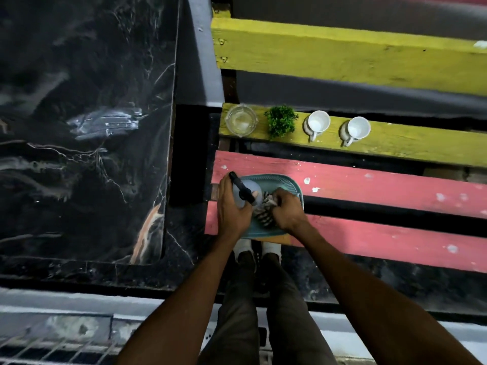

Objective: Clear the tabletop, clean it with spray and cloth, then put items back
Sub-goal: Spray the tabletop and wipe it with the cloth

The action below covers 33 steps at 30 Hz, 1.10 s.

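The person stands over a green tray that rests on the pink slats of a bench. Both hands are down in the tray.

The left hand is on the tray's left side. Its fingers are curled tight around a spray bottle with a black top. The bottle leans over, so it looks like it is being picked up or laid down; I cannot tell which.

The right hand is on the tray's right side. Its fingers are bunched around a striped cloth, which sits scrunched in the tray's middle, touching the bottle.

Keeping the spray and cloth together in the tray makes them easy to carry as one load.

Beyond the tray, on a yellow slat, four things stand in a row: a glass dish, a little green plant and two white cups. I think they were set there to get them out of the way.

Left of the tray is the dark marble tabletop. It has nothing on it but a white smeary streak, maybe spray. So the clearing looks done, and the wiping looks near its start or its end.
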Each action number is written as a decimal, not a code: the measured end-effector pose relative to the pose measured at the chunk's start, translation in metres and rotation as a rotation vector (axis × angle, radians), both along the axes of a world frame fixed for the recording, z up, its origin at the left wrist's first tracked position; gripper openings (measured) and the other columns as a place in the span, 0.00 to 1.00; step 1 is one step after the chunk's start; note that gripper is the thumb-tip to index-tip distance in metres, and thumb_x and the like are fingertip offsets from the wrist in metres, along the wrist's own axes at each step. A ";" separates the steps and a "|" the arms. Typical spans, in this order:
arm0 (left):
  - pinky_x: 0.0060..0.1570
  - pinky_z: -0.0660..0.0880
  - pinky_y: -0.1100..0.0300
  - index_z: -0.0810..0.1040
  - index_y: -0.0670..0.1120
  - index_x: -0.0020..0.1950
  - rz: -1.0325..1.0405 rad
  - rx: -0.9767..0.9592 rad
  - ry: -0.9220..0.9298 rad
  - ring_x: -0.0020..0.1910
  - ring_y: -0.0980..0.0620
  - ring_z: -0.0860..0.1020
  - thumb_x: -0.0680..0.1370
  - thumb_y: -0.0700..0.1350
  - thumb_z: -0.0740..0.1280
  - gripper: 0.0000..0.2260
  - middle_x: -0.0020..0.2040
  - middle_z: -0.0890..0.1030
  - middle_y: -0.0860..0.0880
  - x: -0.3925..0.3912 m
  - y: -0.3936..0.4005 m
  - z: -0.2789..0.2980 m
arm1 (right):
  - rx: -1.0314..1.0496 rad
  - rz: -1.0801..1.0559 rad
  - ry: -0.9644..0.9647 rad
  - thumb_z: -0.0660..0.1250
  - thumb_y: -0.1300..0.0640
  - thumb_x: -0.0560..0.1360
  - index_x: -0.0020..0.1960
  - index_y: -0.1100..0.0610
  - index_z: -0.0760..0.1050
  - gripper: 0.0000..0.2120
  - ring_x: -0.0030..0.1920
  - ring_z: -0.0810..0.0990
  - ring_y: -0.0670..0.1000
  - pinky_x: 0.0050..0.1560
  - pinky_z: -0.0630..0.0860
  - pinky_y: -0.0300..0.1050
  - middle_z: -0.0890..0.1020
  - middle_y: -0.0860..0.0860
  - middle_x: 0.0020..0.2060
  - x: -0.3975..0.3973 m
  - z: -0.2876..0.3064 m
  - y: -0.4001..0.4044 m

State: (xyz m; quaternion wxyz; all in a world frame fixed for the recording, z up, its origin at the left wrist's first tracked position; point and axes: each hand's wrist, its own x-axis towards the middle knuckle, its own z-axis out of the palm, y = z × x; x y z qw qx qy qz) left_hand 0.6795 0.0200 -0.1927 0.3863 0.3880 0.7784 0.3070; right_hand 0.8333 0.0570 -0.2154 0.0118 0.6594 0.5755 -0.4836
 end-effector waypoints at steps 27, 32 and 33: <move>0.56 0.75 0.38 0.73 0.36 0.63 0.509 0.521 -0.155 0.54 0.38 0.78 0.78 0.40 0.62 0.15 0.54 0.78 0.37 -0.134 -0.107 0.251 | 0.870 -0.096 0.440 0.77 0.55 0.71 0.39 0.57 0.69 0.16 0.38 0.73 0.55 0.40 0.70 0.48 0.73 0.52 0.37 -0.144 0.277 -0.022; 0.52 0.75 0.49 0.74 0.43 0.61 0.589 0.568 -0.244 0.49 0.61 0.79 0.80 0.36 0.63 0.11 0.50 0.79 0.51 -0.190 -0.125 0.242 | 0.599 0.431 0.295 0.72 0.50 0.73 0.39 0.58 0.75 0.12 0.45 0.79 0.58 0.42 0.73 0.50 0.78 0.54 0.41 -0.198 0.244 -0.095; 0.53 0.76 0.48 0.75 0.45 0.60 0.590 0.547 -0.254 0.49 0.62 0.79 0.79 0.38 0.64 0.10 0.50 0.80 0.55 -0.204 -0.129 0.238 | 0.545 0.482 0.234 0.70 0.49 0.73 0.41 0.57 0.78 0.11 0.46 0.80 0.58 0.42 0.75 0.51 0.80 0.54 0.43 -0.206 0.237 -0.105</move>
